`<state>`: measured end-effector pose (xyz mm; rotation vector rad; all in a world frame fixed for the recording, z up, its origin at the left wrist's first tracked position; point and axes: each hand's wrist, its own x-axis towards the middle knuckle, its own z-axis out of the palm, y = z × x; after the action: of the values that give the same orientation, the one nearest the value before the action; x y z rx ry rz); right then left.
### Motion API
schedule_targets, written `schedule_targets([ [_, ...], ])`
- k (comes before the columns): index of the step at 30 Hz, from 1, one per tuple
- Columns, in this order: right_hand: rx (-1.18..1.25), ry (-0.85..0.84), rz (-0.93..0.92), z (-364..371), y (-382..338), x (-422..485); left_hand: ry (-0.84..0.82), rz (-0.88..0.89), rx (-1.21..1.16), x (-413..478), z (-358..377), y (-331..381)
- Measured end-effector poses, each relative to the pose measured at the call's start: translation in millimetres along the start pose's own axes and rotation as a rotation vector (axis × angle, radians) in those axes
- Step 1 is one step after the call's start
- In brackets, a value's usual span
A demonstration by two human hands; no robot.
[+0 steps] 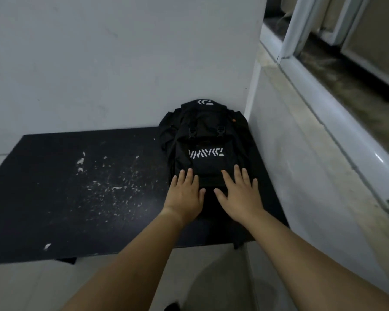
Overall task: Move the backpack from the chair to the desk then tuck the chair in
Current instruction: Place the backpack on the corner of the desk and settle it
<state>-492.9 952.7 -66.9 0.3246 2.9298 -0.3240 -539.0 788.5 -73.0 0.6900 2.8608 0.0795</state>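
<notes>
A black backpack [203, 140] with white lettering lies on the right end of the dark desk [81, 198], its top leaning against the white wall in the corner. My left hand [185, 194] rests flat on the bag's lower left part, fingers spread. Flat on its lower right part lies my right hand [239, 194], fingers also apart. Neither hand grips anything. The chair is out of sight.
White walls [121, 63] close in the desk at the back and on the right. A window sill and frame [323, 63] run along the upper right. The desk top shows white scuffs. Pale floor lies below the desk's front edge.
</notes>
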Motion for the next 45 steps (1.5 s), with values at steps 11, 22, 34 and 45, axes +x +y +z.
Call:
schedule_targets([
  [11, 0.003, 0.111, 0.006, -60, -91, -68, 0.094, 0.018, 0.009, -87, -79, -49],
  [22, -0.024, 0.107, 0.083, -29, -203, -200, 0.060, 0.046, 0.037, -234, -69, -137],
  [34, -0.044, 0.130, 0.081, -26, -258, -331, 0.123, 0.063, -0.008, -375, -85, -164],
  [45, 0.013, 0.088, 0.052, 44, -327, -468, 0.150, 0.036, -0.052, -550, -44, -215],
])
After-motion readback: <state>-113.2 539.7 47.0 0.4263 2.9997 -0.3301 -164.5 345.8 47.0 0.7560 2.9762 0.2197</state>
